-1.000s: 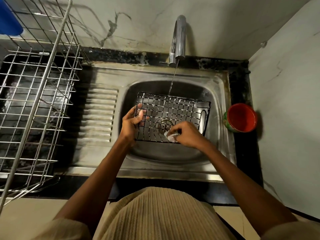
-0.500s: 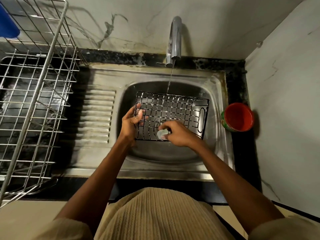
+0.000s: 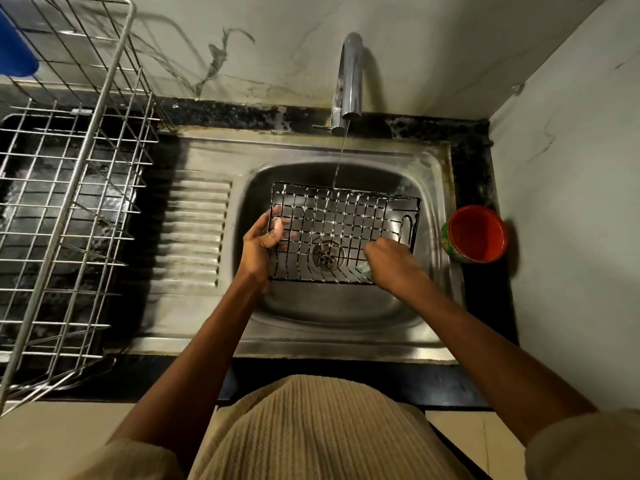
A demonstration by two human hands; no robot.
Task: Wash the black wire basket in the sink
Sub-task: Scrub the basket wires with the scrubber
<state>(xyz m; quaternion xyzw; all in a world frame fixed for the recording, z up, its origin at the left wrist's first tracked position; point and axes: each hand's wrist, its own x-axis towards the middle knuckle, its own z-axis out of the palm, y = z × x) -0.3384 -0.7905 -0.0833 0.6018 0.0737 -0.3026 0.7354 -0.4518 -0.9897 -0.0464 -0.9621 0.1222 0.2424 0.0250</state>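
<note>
Head view, looking down into a steel sink (image 3: pixel 433 188) set in the dark worktop (image 3: pixel 471 140). Black wire basket (image 3: pixel 343 216) held over the basin, above the drain, tilted with its open grid facing up, far edge under the thin stream from the tap (image 3: pixel 349 77). Held so, by the look of it, to let water run through the mesh while one side is scrubbed.

Left hand (image 3: pixel 261 242) at the basket's left end: grip closed round the side wires, thumb hooked over the rim, fingers curled through the mesh from below. Wrist bent slightly inward, forearm rising from the near edge of the sink. Steadying role, most likely.

Right hand (image 3: pixel 391 261) at the basket's near right corner: fingers curled down into a fist against the wires, apparently pinching a small pale scrubbing pad, only a sliver of it showing beneath the knuckles. Forearm angled in from the right.

Red cup (image 3: pixel 478 233) standing on the worktop at the sink's right edge, well clear of both hands. Wire dish rack (image 3: pixel 69 188) on the left side of the worktop, beyond the ribbed drainboard.
</note>
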